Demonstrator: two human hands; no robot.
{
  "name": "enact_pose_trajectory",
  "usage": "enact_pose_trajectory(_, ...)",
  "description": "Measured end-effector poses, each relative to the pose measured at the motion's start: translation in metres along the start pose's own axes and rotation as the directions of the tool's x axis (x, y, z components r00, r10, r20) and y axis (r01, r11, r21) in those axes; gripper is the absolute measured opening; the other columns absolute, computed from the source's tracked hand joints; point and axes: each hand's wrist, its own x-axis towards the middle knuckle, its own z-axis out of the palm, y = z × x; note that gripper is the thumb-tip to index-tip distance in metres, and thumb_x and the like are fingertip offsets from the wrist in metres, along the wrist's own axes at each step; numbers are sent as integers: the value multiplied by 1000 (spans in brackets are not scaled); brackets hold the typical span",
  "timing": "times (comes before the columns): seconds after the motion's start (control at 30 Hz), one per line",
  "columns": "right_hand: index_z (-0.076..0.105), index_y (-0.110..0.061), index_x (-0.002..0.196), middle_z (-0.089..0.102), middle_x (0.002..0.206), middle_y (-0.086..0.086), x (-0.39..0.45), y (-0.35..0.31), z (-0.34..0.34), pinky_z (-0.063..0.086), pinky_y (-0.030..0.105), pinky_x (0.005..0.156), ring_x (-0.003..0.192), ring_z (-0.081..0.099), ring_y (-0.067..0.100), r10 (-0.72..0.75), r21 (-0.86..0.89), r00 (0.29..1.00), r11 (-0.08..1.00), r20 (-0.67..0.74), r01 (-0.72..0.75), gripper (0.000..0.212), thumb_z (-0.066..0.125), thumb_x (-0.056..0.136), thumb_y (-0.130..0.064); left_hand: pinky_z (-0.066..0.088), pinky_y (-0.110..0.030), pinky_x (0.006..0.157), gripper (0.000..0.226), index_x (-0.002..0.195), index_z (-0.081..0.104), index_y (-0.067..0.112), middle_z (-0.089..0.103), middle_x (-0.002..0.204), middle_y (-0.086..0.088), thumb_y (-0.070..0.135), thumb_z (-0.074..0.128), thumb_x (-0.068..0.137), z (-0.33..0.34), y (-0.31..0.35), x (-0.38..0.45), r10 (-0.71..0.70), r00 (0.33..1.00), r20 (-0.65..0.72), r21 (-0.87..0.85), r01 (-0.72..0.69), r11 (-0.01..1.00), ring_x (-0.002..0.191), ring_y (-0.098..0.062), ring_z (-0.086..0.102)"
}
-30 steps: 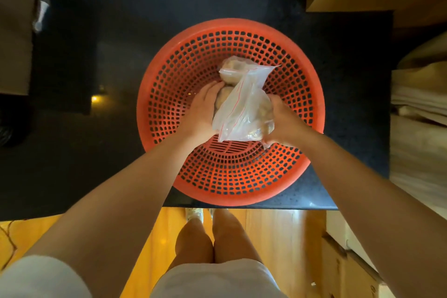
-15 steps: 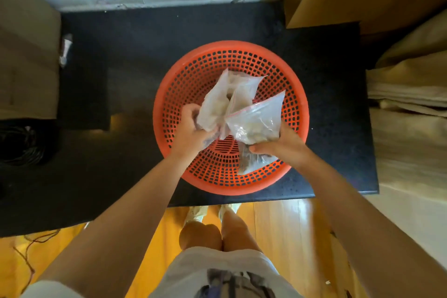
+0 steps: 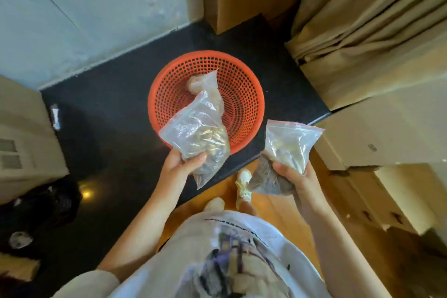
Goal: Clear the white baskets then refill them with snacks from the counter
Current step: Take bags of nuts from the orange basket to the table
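Each hand gripped clear plastic zip bags of snacks: the left hand (image 3: 180, 164) one bundle (image 3: 198, 133), the right hand (image 3: 296, 174) another (image 3: 287, 147). The round orange perforated basket (image 3: 249, 104) sat on the black counter (image 3: 108, 104), just beyond, nearer the left hand, one bag (image 3: 200, 82) inside.

glossy plastic bag (image 3: 197, 132), perforated plastic basket (image 3: 244, 94)
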Motion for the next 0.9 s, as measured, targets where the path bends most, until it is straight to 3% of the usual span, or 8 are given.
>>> enact_pose_trajectory(0.13, 56, -24, 111, 72, 99, -4, -67, 26, -7, 54, 20, 66, 89, 69, 10, -14, 172, 970, 983, -244, 57, 52, 73, 65, -9, 51, -29, 85, 37, 105, 68, 31, 71, 109, 2, 36, 71, 68, 2, -1, -24, -70, 972, 226, 140, 39, 989, 105, -14, 66)
enact_pose_trajectory(0.3, 53, -19, 120, 73, 101, -4, -155, 58, -23, 56, 25, 69, 92, 70, 13, -11, 353, 907, 919, -422, 175, 51, 65, 70, -21, 53, -18, 72, 27, 101, 70, 32, 73, 100, 7, 25, 64, 75, 30, -11, -51, -189, 890, 416, 238, 94, 967, 95, -10, 68)
enact_pose_trajectory(0.43, 50, -30, 129, 61, 128, 1, -229, 89, -37, 43, 45, 101, 120, 56, 22, -3, 450, 863, 852, -505, 267, 61, 68, 70, -32, 54, -24, 80, 35, 114, 61, 20, 72, 107, 2, 13, 55, 79, 74, -26, -82, -310, 785, 537, 256, 199, 946, 102, -15, 66)
enact_pose_trajectory(0.53, 43, -27, 135, 59, 131, 3, -285, 120, -46, 36, 51, 106, 122, 55, 23, 60, 493, 786, 807, -615, 324, 72, 70, 68, -31, 49, -28, 84, 29, 109, 63, 19, 72, 99, 3, 12, 53, 82, 110, -42, -112, -412, 703, 580, 372, 222, 901, 97, -16, 64)
enact_pose_trajectory(0.6, 42, -25, 136, 59, 130, 5, -329, 145, -47, 43, 50, 100, 117, 58, 23, 110, 499, 715, 788, -690, 360, 73, 71, 69, -25, 47, -32, 80, 34, 107, 63, 11, 69, 93, -4, 21, 57, 75, 136, -58, -143, -481, 639, 601, 465, 210, 860, 91, -20, 62)
enact_pose_trajectory(0.73, 50, -28, 125, 68, 116, -2, -416, 197, -38, 57, 28, 78, 104, 66, 18, 206, 459, 498, 758, -842, 463, 68, 78, 65, -16, 43, -40, 84, 65, 109, 57, 4, 61, 95, -12, 44, 68, 59, 179, -101, -217, -598, 461, 655, 651, 57, 757, 90, -27, 57)
enact_pose_trajectory(0.8, 55, -31, 114, 72, 103, -7, -468, 228, -31, 56, 21, 66, 96, 69, 14, 274, 435, 355, 723, -894, 537, 56, 75, 62, -18, 54, -29, 74, 56, 108, 57, 17, 73, 90, 2, 41, 72, 59, 196, -132, -269, -638, 364, 678, 700, -57, 712, 85, -18, 69)
enact_pose_trajectory(0.9, 58, -33, 102, 74, 94, -9, -536, 275, -20, 56, 19, 60, 85, 71, 9, 384, 403, 174, 668, -907, 626, 43, 70, 63, -19, 53, -17, 66, 54, 105, 57, 28, 73, 96, 8, 41, 78, 57, 208, -178, -349, -668, 278, 690, 723, -227, 652, 87, -10, 71)
